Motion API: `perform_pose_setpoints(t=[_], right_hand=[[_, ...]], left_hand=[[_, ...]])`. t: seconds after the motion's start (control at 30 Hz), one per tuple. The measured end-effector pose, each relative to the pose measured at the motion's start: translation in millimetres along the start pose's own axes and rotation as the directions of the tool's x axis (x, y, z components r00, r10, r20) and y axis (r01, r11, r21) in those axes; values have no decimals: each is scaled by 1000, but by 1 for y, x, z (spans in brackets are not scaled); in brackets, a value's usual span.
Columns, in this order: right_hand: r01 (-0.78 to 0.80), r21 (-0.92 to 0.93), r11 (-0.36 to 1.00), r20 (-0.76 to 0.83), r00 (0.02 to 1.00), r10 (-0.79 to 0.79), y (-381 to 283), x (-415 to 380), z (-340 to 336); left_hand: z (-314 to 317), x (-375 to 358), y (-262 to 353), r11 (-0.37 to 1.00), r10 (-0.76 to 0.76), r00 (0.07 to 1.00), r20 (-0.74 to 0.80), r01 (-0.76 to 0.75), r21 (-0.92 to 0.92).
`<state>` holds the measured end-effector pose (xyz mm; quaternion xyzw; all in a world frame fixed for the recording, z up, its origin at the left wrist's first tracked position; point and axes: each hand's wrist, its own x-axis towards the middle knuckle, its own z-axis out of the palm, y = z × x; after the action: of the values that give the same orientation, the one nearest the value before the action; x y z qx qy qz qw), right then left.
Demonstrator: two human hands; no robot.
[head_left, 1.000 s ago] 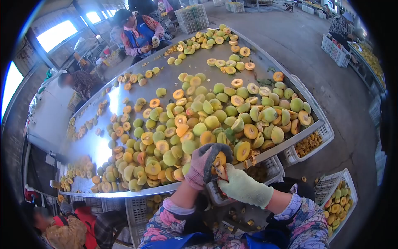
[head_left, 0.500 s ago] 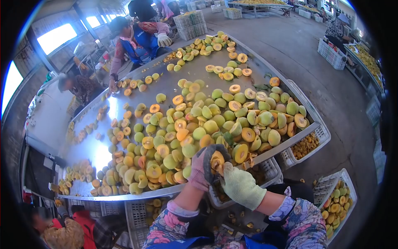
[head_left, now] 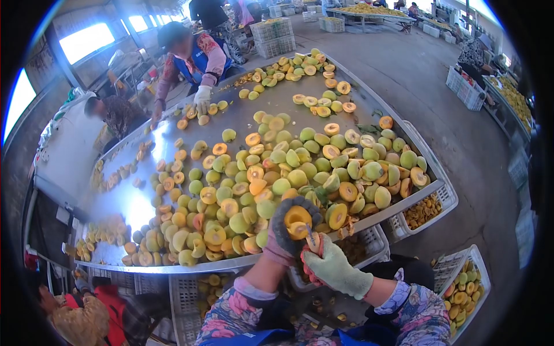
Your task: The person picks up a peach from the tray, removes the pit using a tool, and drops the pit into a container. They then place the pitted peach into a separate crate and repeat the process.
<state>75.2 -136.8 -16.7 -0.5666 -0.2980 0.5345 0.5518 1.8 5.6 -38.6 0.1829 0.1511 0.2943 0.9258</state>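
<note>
My left hand [head_left: 284, 230], in a grey and pink glove, is closed around a peach half [head_left: 298, 218], its hollowed orange cut face turned up. My right hand [head_left: 340, 270], in a pale green glove with red at the fingers, grips a small pitting knife [head_left: 311, 239]. The metal tip of this tool meets the near rim of the fruit. Both hands are just in front of the metal table's near edge [head_left: 231, 266]. Beyond them lies a broad heap of green-skinned peach halves [head_left: 281, 185], many with orange cut faces showing.
Below the table edge stand white crates [head_left: 378, 245], one with orange scraps [head_left: 423, 211]. A crate of peach halves [head_left: 466, 288] is at my right. Across the table a co-worker [head_left: 196, 63] reaches in with gloved hands; another person [head_left: 86, 317] sits at lower left.
The peach half in my left hand now shows its open face, and the knife in my right hand has come into sight at its rim. The co-worker's gloved hand has come down to the table.
</note>
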Motion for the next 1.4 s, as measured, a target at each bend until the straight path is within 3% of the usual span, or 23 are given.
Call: perform_pose_setpoints(t=[0.07,0.13,0.17,0.2,0.27,0.33,0.4,0.43,0.57,0.67,0.73,0.87,0.93,0.97,1.03,1.07,1.13,1.2,1.27,1.3,1.33,1.37,1.4], right_hand=[[-148,89,985,75,987,141,-16,-8,-2],[-294,167,941,160,950,268,-19,-10,-6],[-28,-109,994,-2,1000,28,-16,-9,-8],[196,-407,892,-85,964,-250,-17,-9,-11],[361,-708,606,-6,856,-517,-32,-11,-26],[319,-815,485,24,854,-520,-36,-8,-35],[299,-821,487,18,865,-501,-35,-4,-39],[281,-827,487,13,876,-483,-35,-3,-41],[207,-818,537,-13,926,-378,-36,-1,-46],[243,-826,509,83,945,-317,-39,-7,-41],[238,-864,444,104,947,-304,-39,-8,-38],[174,-895,410,96,974,-204,-35,-6,-36],[217,-904,369,137,964,-229,-28,-4,-37],[216,-903,371,137,964,-228,-26,-2,-38],[84,-620,780,149,989,11,-25,0,-40],[87,-622,778,148,989,8,-32,-1,-39],[-303,-225,926,148,929,340,-48,-6,-33],[-289,-169,942,192,928,319,-45,-6,-38],[-281,-115,953,237,924,301,-47,-8,-37],[-218,-181,959,153,957,246,-51,-11,-32],[-160,-249,955,75,980,183,-53,-12,-29],[-159,-252,955,75,980,183,-48,-12,-29],[84,-467,880,8,996,-91,-40,-10,-30]], left_hand=[[-4,1,-4,975,207,974,90,-213,68],[-5,0,8,993,49,999,-11,-50,-109],[-6,-3,8,871,275,939,208,-335,360],[-5,-5,8,469,341,803,489,-596,652],[-2,-8,11,365,335,755,563,-655,662],[7,-12,18,259,312,707,635,-706,659],[22,-15,30,240,-7,863,505,-489,839],[22,-13,27,-74,103,652,751,-748,660],[-3,7,20,69,85,552,829,-834,548],[-1,1,21,-76,57,549,834,-830,552],[-2,-6,18,146,-3,812,584,-577,803],[12,-11,8,241,117,869,481,-494,835],[20,-7,15,510,-62,998,2,30,860],[17,-9,19,509,-63,998,0,32,860],[9,-11,30,-140,-136,811,570,-585,799],[9,-11,28,-141,-135,808,573,-588,796],[8,-14,23,234,74,749,659,-655,718],[8,-12,23,370,82,741,667,-644,670],[11,-13,26,959,-174,980,91,148,241],[-5,-11,21,514,23,918,395,-350,783],[-18,-5,17,514,25,917,398,-353,782],[-11,-2,16,315,103,783,614,-611,726],[-6,-1,16,90,123,591,797,-807,584]])
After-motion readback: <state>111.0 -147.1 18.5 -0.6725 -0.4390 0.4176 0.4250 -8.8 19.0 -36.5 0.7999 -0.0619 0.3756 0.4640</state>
